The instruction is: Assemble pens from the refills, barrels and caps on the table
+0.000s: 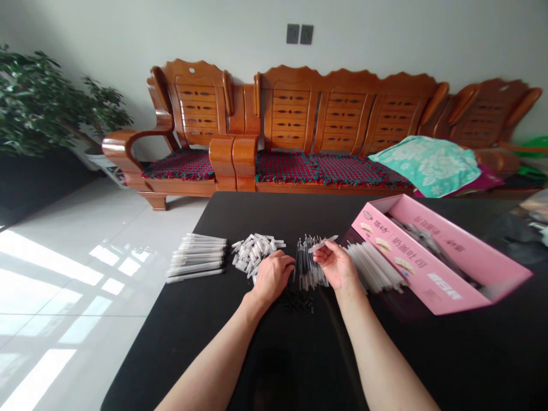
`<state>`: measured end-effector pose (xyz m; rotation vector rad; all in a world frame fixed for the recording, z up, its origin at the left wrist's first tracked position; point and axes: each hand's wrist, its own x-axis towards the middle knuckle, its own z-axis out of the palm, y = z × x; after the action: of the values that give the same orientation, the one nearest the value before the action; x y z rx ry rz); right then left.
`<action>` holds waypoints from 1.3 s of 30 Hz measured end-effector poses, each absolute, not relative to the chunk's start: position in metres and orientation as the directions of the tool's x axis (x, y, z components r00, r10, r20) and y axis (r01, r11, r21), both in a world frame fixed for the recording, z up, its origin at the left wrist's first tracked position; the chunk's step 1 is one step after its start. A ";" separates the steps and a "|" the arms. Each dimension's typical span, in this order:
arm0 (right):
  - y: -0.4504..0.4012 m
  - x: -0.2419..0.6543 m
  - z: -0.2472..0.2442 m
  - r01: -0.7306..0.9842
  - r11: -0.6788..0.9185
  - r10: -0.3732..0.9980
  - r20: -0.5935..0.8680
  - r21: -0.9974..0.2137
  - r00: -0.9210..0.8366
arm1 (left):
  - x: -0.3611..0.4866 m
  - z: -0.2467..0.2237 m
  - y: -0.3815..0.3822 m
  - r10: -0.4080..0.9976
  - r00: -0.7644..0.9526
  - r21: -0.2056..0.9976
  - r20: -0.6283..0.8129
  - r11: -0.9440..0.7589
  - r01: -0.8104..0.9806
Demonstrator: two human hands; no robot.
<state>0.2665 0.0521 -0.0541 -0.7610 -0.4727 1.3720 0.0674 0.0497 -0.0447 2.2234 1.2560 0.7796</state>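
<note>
My right hand [336, 264] pinches a slim white pen barrel [323, 243] between thumb and fingers, above a bundle of thin black-tipped pen refills [311, 267]. My left hand [274, 277] lies palm down with curled fingers, beside those refills and at the edge of a heap of short white plastic pen parts [252, 254]. Anything inside its fingers is hidden. Small black pen pieces [297, 300] lie scattered just below the refills. To the left, white pens [197, 258] lie side by side. Right of my right hand lies a pile of long white barrels [372, 266].
A pink cardboard box [428, 257] with printed Chinese text lies open on the black table [274, 365], holding grey contents. Beyond the table stands a wooden bench [334, 131] with woven cushions and a teal towel. A potted plant [43, 103] stands at left.
</note>
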 end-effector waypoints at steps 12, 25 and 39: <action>0.047 0.253 -0.050 -0.614 0.044 0.990 -0.047 -0.788 0.131 | 0.060 -0.050 0.058 0.960 0.251 0.895 -0.127 0.220 -0.388; 0.045 0.247 -0.047 -0.542 0.066 0.992 -0.006 -0.838 0.130 | 0.067 -0.050 0.052 0.938 0.315 0.896 -0.144 0.259 -0.361; 0.044 0.243 -0.046 -0.484 0.082 0.989 0.013 -0.871 0.145 | 0.069 -0.047 0.052 0.945 0.290 0.903 -0.150 0.251 -0.350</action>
<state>0.2433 0.0439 -0.0455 -0.8570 -0.7579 1.2744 0.0689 0.0522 -0.0474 0.8891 0.8325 1.0352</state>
